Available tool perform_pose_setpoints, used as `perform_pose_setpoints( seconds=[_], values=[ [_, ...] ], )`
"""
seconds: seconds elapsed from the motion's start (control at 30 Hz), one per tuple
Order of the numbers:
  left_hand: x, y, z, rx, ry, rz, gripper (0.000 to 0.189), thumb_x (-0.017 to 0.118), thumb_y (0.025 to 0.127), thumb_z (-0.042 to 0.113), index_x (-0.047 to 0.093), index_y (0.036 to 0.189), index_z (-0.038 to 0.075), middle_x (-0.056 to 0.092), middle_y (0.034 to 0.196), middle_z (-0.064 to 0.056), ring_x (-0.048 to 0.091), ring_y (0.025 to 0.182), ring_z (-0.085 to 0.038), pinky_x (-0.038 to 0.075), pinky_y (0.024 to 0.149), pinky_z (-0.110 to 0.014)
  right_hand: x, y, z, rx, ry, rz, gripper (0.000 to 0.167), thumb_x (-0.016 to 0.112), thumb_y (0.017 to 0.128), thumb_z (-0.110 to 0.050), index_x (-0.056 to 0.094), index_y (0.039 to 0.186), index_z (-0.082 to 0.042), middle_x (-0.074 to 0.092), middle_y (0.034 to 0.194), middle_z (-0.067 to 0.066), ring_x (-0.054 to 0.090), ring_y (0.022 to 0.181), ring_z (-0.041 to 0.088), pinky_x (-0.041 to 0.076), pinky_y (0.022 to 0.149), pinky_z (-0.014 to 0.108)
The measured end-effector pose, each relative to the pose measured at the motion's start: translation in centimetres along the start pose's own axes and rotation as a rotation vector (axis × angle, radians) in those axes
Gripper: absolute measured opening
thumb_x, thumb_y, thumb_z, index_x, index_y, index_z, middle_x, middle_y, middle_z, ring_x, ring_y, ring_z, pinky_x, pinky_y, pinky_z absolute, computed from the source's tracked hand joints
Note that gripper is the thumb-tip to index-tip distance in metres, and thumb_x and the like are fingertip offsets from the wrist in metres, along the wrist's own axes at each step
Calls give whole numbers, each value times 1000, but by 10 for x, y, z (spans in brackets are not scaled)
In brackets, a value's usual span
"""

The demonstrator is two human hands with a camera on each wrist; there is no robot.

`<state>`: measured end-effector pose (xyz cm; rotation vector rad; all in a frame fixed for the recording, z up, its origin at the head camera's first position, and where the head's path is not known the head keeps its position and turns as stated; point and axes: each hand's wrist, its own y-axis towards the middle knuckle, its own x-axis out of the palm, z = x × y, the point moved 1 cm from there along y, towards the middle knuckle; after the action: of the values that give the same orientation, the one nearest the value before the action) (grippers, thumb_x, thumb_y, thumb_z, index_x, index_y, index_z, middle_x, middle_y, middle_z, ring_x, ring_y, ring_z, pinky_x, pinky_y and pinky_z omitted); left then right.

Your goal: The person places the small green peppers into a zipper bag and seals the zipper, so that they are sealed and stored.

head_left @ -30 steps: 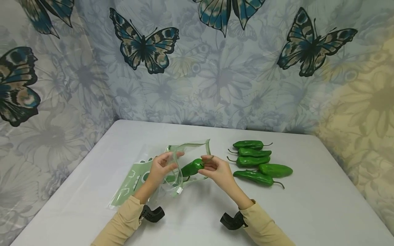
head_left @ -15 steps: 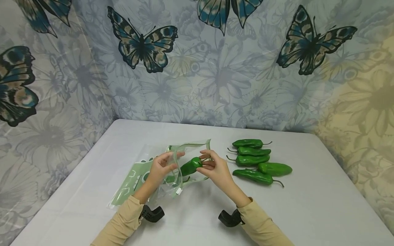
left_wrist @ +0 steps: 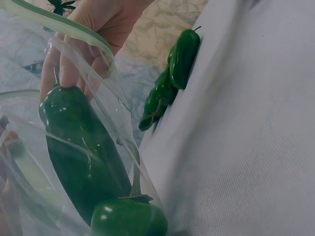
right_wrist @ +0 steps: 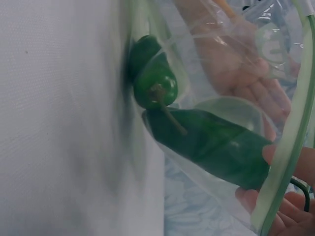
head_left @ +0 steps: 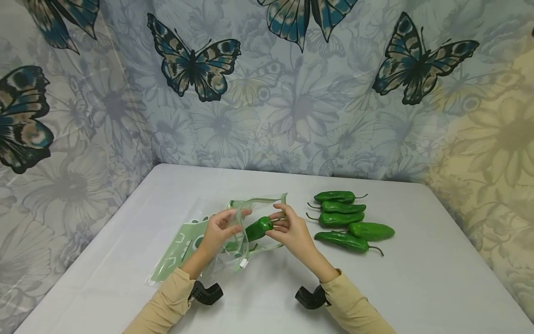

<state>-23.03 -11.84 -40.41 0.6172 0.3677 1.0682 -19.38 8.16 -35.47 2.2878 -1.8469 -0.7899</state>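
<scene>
A clear zip bag (head_left: pixel 177 248) with green print lies on its side, mouth facing right. At its mouth my left hand (head_left: pixel 221 230) grips the plastic, thumb and index finger spread apart. My right hand (head_left: pixel 290 227) holds a long green pepper (head_left: pixel 259 228) by its stem end, thumb and fingers on either side. That pepper's body is inside the bag, tilted, its tip down toward other peppers. In the right wrist view, the bag's green zip strip (right_wrist: pixel 295 123) crosses in front of the right fingers. Another green pepper (left_wrist: pixel 129 217) lies deeper in the bag, stem up.
Right of the bag, several green peppers lie in a loose column on the white table (head_left: pixel 417 278), among them a lighter one (head_left: pixel 371 231). A white zip slider (head_left: pixel 244 263) sits at the bag's near corner. Butterfly-printed cloth (head_left: pixel 300 116) hangs behind the table.
My right hand has shifted slightly left, its index finger raised from the stem. The pepper has slid a little further into the bag. My left hand stays nearly still.
</scene>
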Motion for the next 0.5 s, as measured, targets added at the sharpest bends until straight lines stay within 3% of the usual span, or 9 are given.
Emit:
perform_pose_setpoints(
  seconds=[0.2,0.5],
  values=[
    [-1,-1,-1,-17,-22,-30,34,63,85,19,58,114,0,59,115,-5,45,115,-21,36,92,-31,5,1,-2,-19,-64,-18,46,69,69,14,50,110,11,57,93,24,58,87,37,47,77,43],
    [-5,0,1,-28,-13,-9,33,64,83,22,60,112,6,59,114,-3,45,114,-21,38,89,-28,8,5,-3,-49,-87,-16,44,70,69,13,52,109,10,58,95,24,59,86,36,48,75,40]
  ],
)
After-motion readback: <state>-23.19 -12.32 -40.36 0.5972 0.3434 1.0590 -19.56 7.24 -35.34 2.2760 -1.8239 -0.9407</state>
